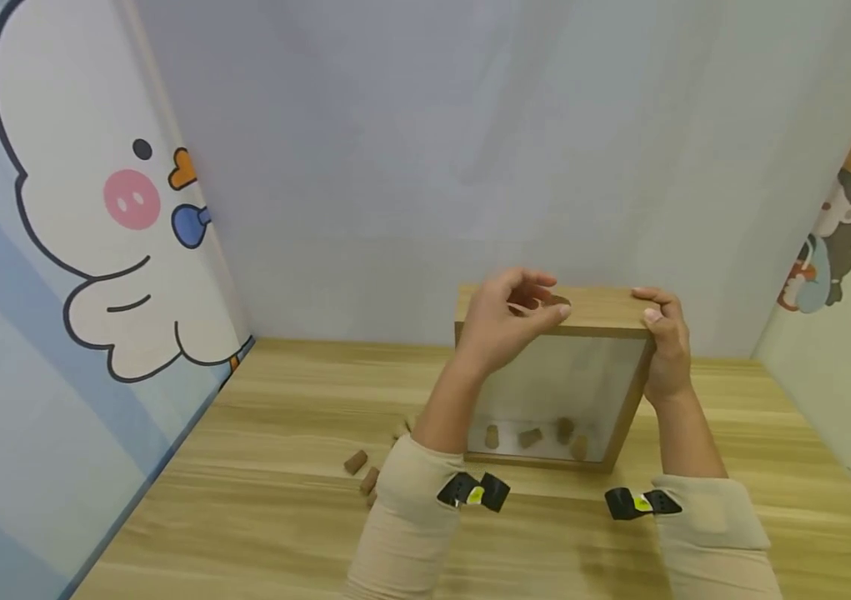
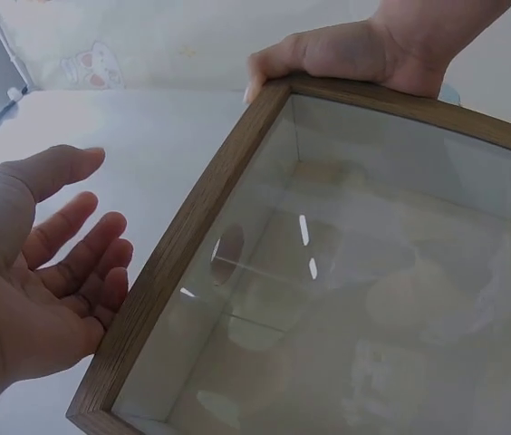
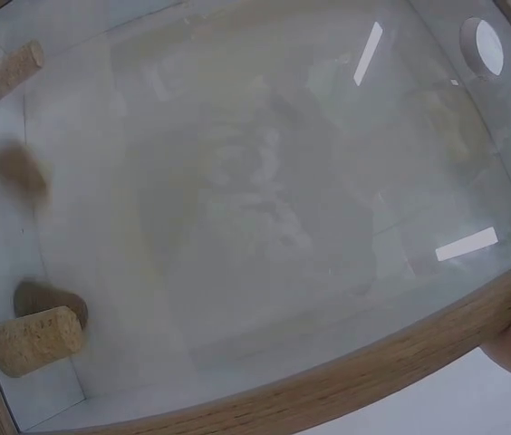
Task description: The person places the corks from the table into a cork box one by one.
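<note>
Seemingly to steady the box (image 1: 568,379), the right hand (image 1: 668,346) grips its corner (image 2: 284,89), the left hand (image 1: 503,323) loosely spread by its hole (image 3: 487,47).

Grey backdrop (image 1: 365,167) is rising behind the wood-grain desk (image 1: 245,433); cartoon-printed left panel (image 1: 80,217) and right panel (image 1: 838,367) are flanking it.

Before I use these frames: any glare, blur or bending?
Right wrist: white glare streaks on the clear pane, one cork at left smeared. Left wrist: small bright glints, reflections veiling the box's inside, wooden frame bowing along its top edge. Head: soft shadow on the tabletop near the right sleeve.
</note>
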`<action>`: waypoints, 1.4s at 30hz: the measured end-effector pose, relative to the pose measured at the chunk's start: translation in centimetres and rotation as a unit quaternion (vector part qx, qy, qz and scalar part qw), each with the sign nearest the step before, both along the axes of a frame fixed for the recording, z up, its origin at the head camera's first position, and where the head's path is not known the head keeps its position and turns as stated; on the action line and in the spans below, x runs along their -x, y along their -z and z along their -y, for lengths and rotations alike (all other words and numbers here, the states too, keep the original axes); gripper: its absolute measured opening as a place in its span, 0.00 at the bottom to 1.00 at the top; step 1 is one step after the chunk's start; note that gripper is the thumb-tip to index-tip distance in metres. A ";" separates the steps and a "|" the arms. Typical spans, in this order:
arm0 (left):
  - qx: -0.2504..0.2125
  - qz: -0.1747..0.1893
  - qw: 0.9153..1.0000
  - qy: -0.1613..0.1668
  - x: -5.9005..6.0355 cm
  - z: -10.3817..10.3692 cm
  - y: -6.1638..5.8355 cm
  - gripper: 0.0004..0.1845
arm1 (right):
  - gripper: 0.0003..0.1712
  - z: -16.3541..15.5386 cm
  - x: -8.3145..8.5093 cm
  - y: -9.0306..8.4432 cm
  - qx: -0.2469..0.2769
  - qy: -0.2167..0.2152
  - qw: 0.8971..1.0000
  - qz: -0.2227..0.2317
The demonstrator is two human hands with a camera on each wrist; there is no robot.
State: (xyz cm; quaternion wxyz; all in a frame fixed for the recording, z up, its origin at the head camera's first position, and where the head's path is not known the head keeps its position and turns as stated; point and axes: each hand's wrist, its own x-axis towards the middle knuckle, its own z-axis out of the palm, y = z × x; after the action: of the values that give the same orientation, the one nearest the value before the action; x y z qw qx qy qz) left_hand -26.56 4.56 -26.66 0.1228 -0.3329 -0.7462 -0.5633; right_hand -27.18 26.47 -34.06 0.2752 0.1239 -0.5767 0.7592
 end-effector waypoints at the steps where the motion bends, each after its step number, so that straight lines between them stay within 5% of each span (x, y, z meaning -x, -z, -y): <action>1: -0.005 -0.020 1.000 0.004 -0.4 0.2 0.3 0.17 | 0.14 0.1 0.0 0.0 0.000 0.000 1.000 -0.002; 9: -0.008 -0.126 0.992 -0.002 -2.9 2.3 2.8 0.17 | 0.15 0.3 -0.3 -0.1 -0.001 -0.002 1.000 -0.011; 19: 0.030 -0.115 0.993 0.005 -3.6 4.9 6.1 0.18 | 0.16 0.4 -0.3 -0.1 -0.005 0.004 1.000 -0.012; 24: 0.054 -0.085 0.995 0.019 -3.6 6.2 7.8 0.18 | 0.16 0.3 -0.2 -0.1 -0.006 0.013 1.000 -0.010; 30: 0.090 -0.007 0.995 0.037 -3.2 8.2 10.5 0.19 | 0.16 0.0 0.1 -0.1 0.000 0.011 1.000 -0.009; 42: 0.148 0.102 0.984 0.016 -2.0 14.3 13.4 0.19 | 0.16 -0.5 0.8 0.3 0.005 0.012 1.000 -0.011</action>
State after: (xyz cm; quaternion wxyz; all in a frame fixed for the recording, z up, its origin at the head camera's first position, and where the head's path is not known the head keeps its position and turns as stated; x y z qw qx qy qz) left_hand -24.58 -9.73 -40.08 -0.0136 -0.2999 -0.8245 -0.4796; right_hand -28.01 26.93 -34.38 0.2913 0.1244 -0.5714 0.7571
